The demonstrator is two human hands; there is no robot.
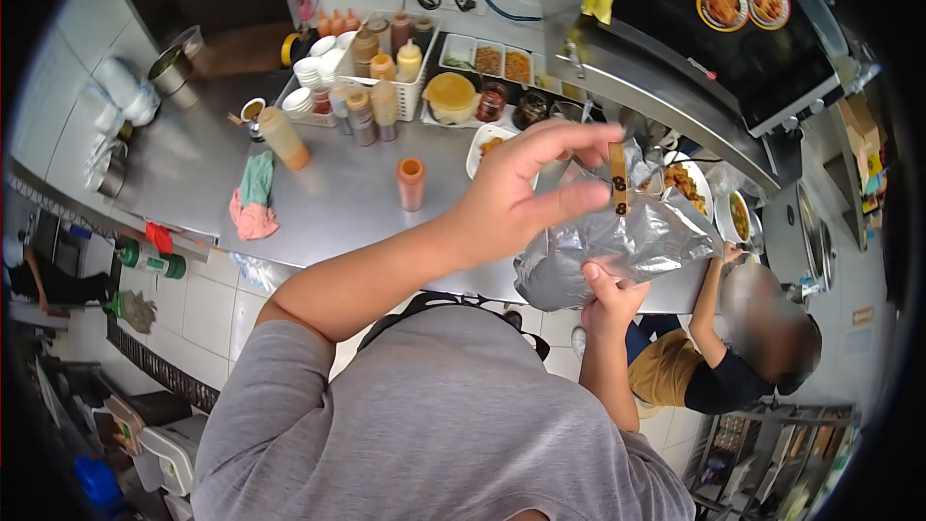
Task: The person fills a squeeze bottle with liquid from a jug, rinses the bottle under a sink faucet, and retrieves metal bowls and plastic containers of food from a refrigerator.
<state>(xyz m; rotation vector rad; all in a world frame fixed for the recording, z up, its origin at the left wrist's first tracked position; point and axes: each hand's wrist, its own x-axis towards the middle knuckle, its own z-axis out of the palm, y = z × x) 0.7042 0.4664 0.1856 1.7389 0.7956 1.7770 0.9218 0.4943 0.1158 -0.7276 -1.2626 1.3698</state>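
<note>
My left hand (526, 188) reaches across in front of me. Between its thumb and fingertips is a short, narrow brown strip (618, 169) with dark round marks near its lower end. Just behind and below that strip is a crinkled silver foil bag (569, 260), bulging at the bottom. My right hand (614, 301) grips the foil bag from its near side, thumb on top of the foil. Whether the strip touches the bag, I cannot tell. The bag is held up over the front edge of the steel counter (357, 222).
Sauce bottles (383, 108) and a white basket (413, 96) stand at the back of the counter, near a peach bottle (411, 183) and cloths (256, 198). Plates of food (687, 183) lie to the right. A co-worker (709, 357) is close on my right. A microwave (743, 48) stands above.
</note>
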